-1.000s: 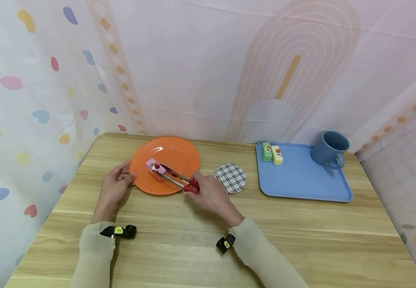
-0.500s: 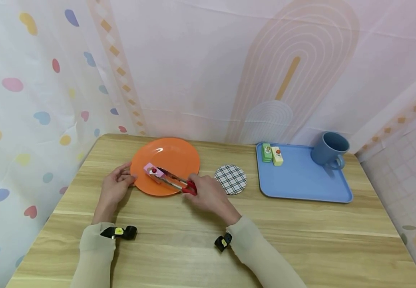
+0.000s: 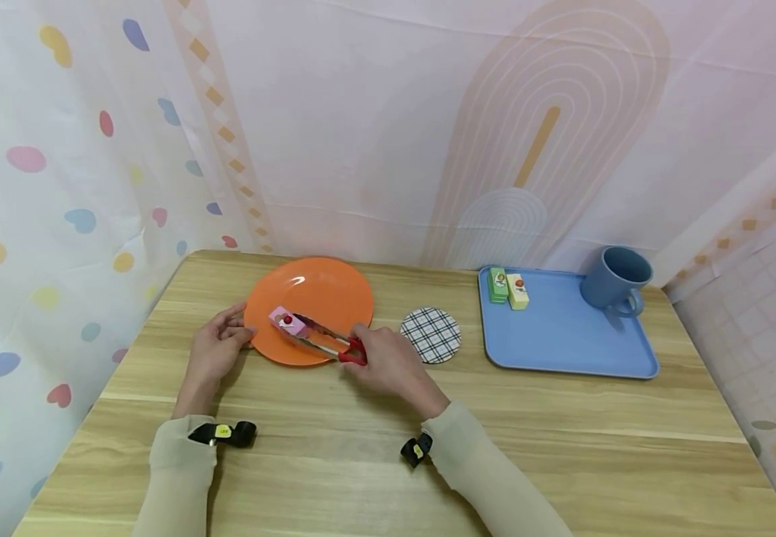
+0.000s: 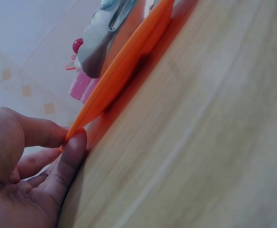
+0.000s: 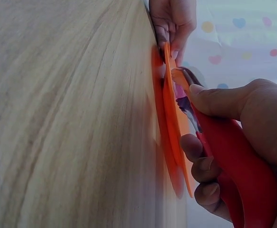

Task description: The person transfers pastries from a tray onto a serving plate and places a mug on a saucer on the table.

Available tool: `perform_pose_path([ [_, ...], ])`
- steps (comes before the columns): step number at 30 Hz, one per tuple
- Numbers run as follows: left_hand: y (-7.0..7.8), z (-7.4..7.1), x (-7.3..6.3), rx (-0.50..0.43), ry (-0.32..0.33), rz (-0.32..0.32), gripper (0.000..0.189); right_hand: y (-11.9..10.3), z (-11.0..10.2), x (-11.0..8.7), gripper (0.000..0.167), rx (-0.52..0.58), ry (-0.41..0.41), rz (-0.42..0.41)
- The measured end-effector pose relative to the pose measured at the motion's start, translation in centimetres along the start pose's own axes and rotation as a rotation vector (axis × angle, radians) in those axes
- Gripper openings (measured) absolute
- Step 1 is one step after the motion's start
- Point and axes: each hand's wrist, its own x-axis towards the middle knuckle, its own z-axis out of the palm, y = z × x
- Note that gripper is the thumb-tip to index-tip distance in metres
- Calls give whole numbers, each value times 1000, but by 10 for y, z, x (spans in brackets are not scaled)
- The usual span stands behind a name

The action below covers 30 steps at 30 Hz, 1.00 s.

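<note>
Left hand: the left hand (image 3: 216, 343), left of centre, pinches the rim of the orange plate (image 3: 323, 280), with digits on both faces of the edge; the hold presumably steadies the plate.
Right hand: the right hand (image 3: 390, 362), at centre, grasps the tongs (image 3: 355, 352), its fingers curled round the red handles and its thumb laid along one of them, a hold that seems suited to closing the arms by squeezing.
Tongs: the metal arms point to the left, likely so that the tips can reach in over the rim; they straddle the right end of the cake, though how firmly they press cannot be told.
Cake: the pink cake (image 3: 287, 321) lies over the left part of the plate, its red berry facing up; the grip at one end leaves the topping uncovered.
Coaster: the checked coaster (image 3: 431, 335) lies flat just right of the plate, near the right hand but apart from it.
Tray: the blue tray (image 3: 562, 347), at right, bears a green block (image 3: 498, 286) and a yellow block (image 3: 518, 291) side by side at its upper left, with a mug (image 3: 612, 276) at its upper right; the raised edge probably serves to contain them.
Table: the wooden table (image 3: 334, 455) supports plate, coaster and tray.
</note>
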Motion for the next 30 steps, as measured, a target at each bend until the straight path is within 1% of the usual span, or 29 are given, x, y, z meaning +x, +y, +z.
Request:
perform_pose_path([
  [6,0,1,0,8,8,-4,57,1,-1,-1,38,26,-3,3],
  [11,-1,0,1,10,2,-11,57,3,-2,-3,37,54,6,4],
  [18,2,0,-1,14,-7,4,57,9,-9,-6,42,75,27,4],
  [24,-2,0,2,-3,0,1,57,12,-16,-11,45,135,36,-9],
  [30,0,0,-1,10,-2,12,57,16,-20,-16,47,142,44,-9],
])
